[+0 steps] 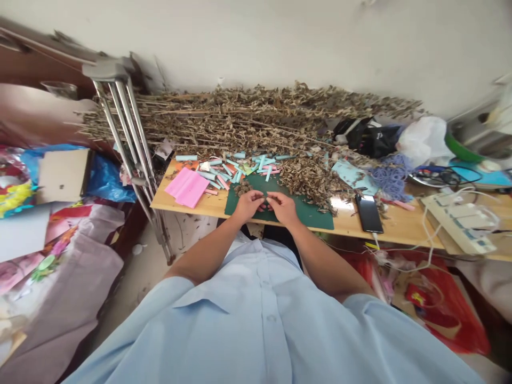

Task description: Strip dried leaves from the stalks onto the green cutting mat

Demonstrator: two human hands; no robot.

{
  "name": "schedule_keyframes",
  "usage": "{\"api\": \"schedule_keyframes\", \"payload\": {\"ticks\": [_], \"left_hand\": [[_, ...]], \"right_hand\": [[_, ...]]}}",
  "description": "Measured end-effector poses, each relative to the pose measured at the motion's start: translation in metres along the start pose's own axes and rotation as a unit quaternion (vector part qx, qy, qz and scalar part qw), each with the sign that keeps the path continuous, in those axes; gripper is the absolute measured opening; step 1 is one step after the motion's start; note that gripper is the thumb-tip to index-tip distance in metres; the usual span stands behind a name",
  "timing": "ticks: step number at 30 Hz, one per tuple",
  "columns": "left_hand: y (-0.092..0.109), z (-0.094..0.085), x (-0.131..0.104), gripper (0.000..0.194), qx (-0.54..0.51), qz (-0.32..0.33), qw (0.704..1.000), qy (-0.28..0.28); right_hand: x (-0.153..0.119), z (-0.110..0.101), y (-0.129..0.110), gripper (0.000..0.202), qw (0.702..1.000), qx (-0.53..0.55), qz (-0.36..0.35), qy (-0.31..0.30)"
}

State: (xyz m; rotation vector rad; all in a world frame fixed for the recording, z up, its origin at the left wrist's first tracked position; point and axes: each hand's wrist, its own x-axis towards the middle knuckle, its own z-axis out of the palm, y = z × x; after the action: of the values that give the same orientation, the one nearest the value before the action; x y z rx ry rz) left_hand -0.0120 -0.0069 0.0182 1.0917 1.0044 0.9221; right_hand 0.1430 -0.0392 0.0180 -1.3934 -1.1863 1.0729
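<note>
While both forearms reach in over the front edge of the table, the left hand (248, 206) is curled narrow, its thumb and forefinger drawn together near the tips. Just beside it, the right hand (283, 208) is curled much the same way, its fingertips almost meeting those of the left. I cannot tell whether either hand holds anything; whatever may sit between the fingertips is too small to make out.

From left to right around them, pink sheets (188, 188) lie on the tabletop well to the left of the left hand, and blue and pink paper rolls (228, 172) lie scattered beyond it. A small clump of dried leaves (242, 187) rests just past the left hand, on the green mat (322, 220) that lies under both hands. To the right of the right hand and beyond it, a larger heap of dried leaves (306, 180) covers part of the mat, and a black phone (368, 213) lies farther right.

The hands hide the middle of the mat, and the curled fingers partly cover one another. Behind everything, dried stalks (240, 120) tangle too thickly to separate.
</note>
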Motion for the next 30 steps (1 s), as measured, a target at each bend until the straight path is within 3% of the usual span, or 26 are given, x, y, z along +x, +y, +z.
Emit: {"api": "schedule_keyframes", "payload": {"ticks": [14, 21, 30], "left_hand": [[-0.01, -0.003, -0.003, 0.03, 0.012, -0.004, 1.0, -0.024], [-0.008, 0.003, -0.007, 0.024, 0.082, -0.002, 0.996, 0.019], [-0.004, 0.005, -0.008, 0.018, 0.115, -0.016, 0.993, 0.016]], "right_hand": [[-0.004, -0.001, 0.01, 0.017, 0.998, -0.054, -0.027, 0.004], [-0.002, -0.001, 0.019, 0.018, 0.998, -0.062, -0.025, 0.006], [-0.003, -0.002, 0.015, 0.017, 0.993, -0.108, -0.038, -0.002]]}}
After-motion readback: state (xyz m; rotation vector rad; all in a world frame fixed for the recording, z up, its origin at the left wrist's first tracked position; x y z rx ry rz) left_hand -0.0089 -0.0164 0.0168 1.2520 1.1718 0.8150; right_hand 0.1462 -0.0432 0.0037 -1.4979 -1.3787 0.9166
